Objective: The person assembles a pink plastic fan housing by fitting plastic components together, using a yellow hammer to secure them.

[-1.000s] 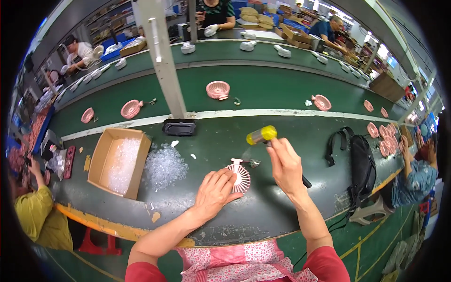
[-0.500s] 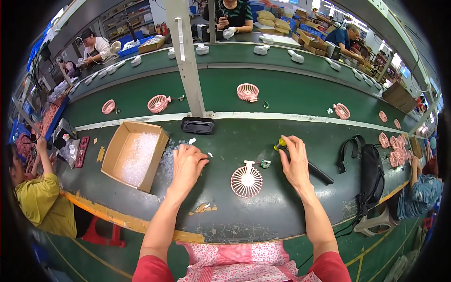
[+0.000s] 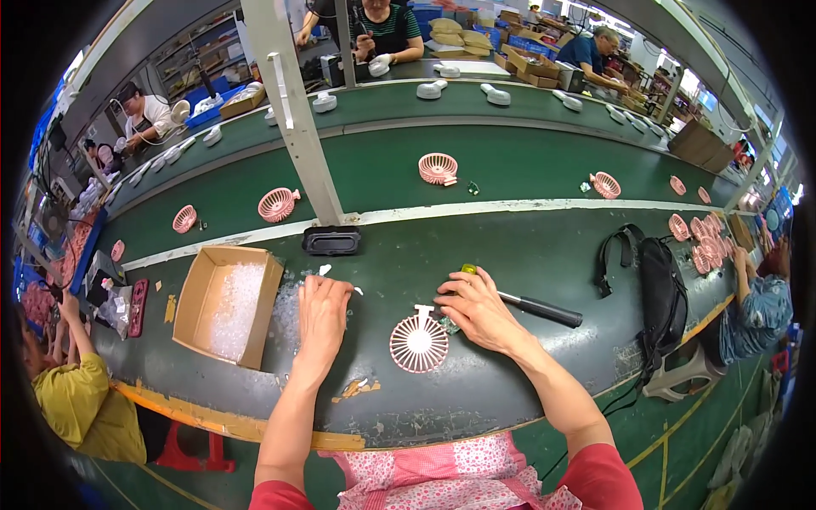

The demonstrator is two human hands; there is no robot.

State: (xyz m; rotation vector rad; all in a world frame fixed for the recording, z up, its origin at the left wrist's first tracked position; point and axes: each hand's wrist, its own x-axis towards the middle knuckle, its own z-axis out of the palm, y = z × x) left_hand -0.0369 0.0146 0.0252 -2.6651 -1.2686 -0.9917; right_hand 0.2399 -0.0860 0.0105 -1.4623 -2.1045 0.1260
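A pink round fan grille (image 3: 418,344) lies on the dark worktable, its short neck pointing away from me. Right beside that neck is a small green circuit board (image 3: 449,325), partly covered by my right hand (image 3: 483,313). The fingers of this hand are bent and apart, close over the board. Behind the hand lies a hammer with a yellow head and black handle (image 3: 544,310). My left hand (image 3: 323,316) rests at the loose clear plastic bits (image 3: 289,310), fingers curled down; whatever is under its fingertips is hidden.
A cardboard box (image 3: 189,297) of clear bits stands at left. Behind it sits a black tray (image 3: 331,241) near a metal post (image 3: 297,136). A black bag (image 3: 663,293) lies right. Pink grilles (image 3: 438,168) sit on the green conveyor (image 3: 374,161). Co-workers sit on both sides and opposite.
My right hand has moved left from the hammer to the circuit board beside the grille. My left hand stays by the clear bits. The whole view has shifted slightly.
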